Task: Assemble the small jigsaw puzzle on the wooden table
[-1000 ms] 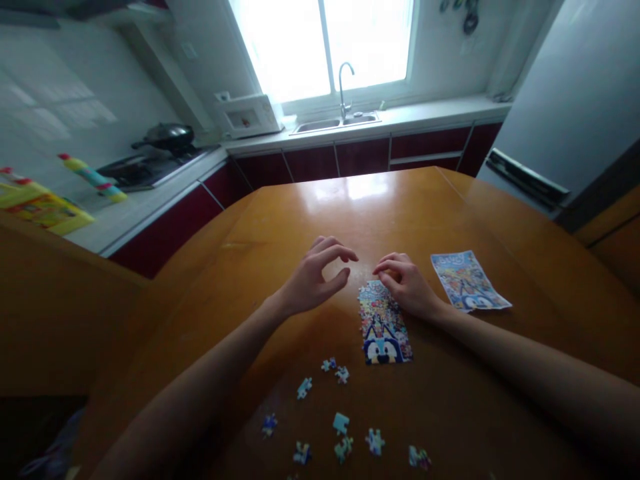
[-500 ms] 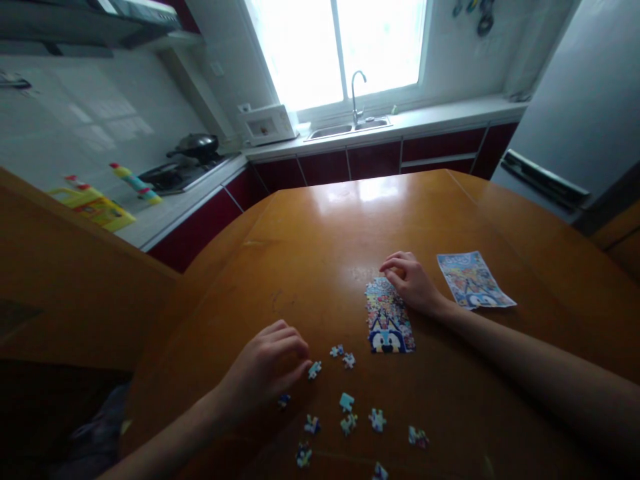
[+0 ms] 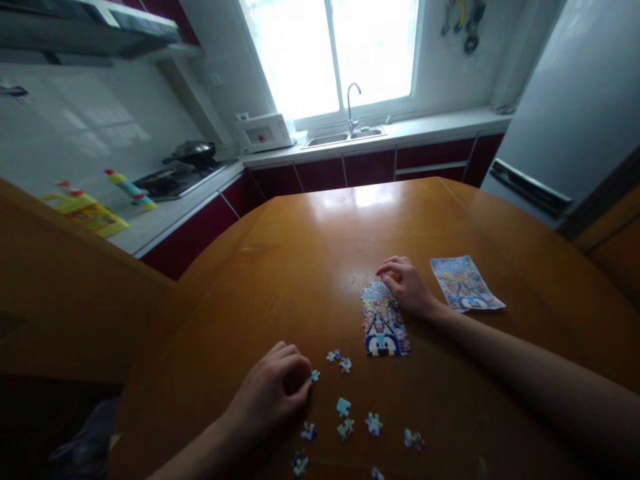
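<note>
My left hand (image 3: 273,387) is closed in a pinch on a pale blue jigsaw piece (image 3: 315,376), which pokes out past the fingertips just above the table. Near it lie several loose jigsaw pieces (image 3: 345,365), some paired up, scattered toward the table's near edge. The partly assembled jigsaw puzzle (image 3: 383,327), with a blue cartoon dog's face along its bottom, lies flat to the right. At its upper right edge rests my right hand (image 3: 406,285), fingers curled with thumb and fingertips together; whatever they may hold is hidden.
A creased reference picture sheet (image 3: 465,283) lies right of the puzzle on the wooden table (image 3: 310,260). Beyond stand a counter with a sink (image 3: 345,135), a microwave (image 3: 266,132) and a stove with a wok (image 3: 193,152). A fridge (image 3: 565,113) is at the right.
My left hand has moved slightly right and closed its fingers on the pale blue piece it was beside. The right hand stays at the puzzle's top. The view has shifted a little.
</note>
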`<action>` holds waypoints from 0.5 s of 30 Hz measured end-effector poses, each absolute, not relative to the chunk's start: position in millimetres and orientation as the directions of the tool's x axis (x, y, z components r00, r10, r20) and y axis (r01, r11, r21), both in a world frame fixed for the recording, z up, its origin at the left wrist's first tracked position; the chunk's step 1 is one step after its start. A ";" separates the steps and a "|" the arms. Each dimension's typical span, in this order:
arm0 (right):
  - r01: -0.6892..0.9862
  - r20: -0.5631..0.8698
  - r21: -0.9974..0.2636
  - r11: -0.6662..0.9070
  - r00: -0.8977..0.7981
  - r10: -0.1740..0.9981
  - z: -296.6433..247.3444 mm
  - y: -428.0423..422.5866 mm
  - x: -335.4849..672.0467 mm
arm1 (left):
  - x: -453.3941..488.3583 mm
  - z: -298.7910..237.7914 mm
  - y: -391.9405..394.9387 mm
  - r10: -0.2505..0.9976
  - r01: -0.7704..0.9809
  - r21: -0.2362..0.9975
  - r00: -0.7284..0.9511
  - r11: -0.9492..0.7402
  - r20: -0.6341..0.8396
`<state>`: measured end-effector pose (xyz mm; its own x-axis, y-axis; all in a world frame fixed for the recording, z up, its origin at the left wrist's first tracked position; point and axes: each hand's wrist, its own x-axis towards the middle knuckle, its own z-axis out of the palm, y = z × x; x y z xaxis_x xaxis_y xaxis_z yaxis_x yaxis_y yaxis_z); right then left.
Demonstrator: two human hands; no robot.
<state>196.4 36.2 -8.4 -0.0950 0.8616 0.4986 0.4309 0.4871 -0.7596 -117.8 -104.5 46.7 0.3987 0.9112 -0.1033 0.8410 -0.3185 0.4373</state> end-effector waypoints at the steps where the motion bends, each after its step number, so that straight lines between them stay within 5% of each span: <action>1: 0.431 0.496 -0.761 0.486 -0.097 0.863 -8.5 36.3 196.3 | -118.3 46.9 -102.0 0.907 0.838 0.443 0.405 -0.319 -0.113; 5: 0.427 0.489 -0.766 0.481 -0.098 0.867 -7.9 36.4 195.3 | -120.0 58.4 -77.9 0.867 0.780 0.480 0.493 -0.402 -0.074; 10: 0.431 0.484 -0.768 0.473 -0.094 0.870 -5.2 35.8 194.1 | -96.0 74.7 -11.5 0.806 0.652 0.506 0.567 -0.565 0.171; 15: 0.435 0.481 -0.770 0.467 -0.086 0.873 -2.7 35.0 195.1 | -44.2 52.9 54.3 0.771 0.540 0.620 0.613 -0.569 0.173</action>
